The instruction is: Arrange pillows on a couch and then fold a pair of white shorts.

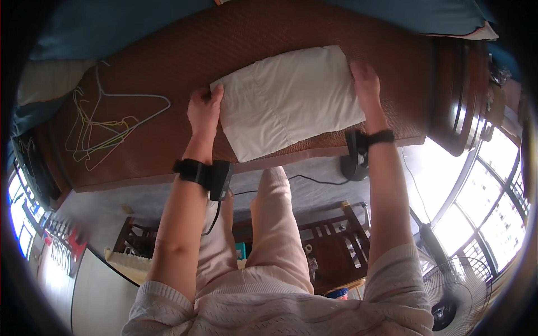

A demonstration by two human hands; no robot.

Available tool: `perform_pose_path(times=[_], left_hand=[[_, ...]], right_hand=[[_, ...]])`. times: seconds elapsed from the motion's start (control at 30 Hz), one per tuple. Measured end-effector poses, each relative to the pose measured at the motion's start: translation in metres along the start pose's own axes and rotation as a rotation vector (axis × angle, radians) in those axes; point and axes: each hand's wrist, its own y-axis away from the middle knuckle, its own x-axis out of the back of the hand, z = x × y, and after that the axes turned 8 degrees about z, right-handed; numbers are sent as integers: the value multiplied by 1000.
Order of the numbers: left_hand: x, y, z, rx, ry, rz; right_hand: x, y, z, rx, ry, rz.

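Note:
A folded white cloth, possibly a garment, lies on the brown woven mat of a bed, with creases and a seam across it. At its left edge my left hand grips the cloth, the thumb on top near the far corner. My right hand holds the opposite edge, its fingers slightly blurred and partly hidden. Both wrists wear black straps with small devices. To the left of my left hand, several wire clothes hangers lie in a loose pile on the mat.
Blue bedding lines the far side, with a pale pillow at left. A dark wooden bed end stands at right. Behind me are a wooden bench and an electric fan. A black cable crosses the floor.

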Motion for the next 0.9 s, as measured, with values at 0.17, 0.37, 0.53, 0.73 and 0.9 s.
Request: perform_pose_path(times=[0.17,0.37,0.53,0.73,0.9], left_hand=[[-7,-18,5,294,8,-218],[-17,-23,6,169,-53,-174],[-18,-27,1,328,256,-213],[-6,-23,13,-22,29,-52],[6,49,40,-953,-339,-237]], right_hand=[[-26,-33,-32,-62,183,-167],[-35,-54,-7,-101,-62,-131],[-35,-52,-1,-298,-419,-88],[-15,-32,-29,4,24,109],[-34,61,-37,766,377,-13]])
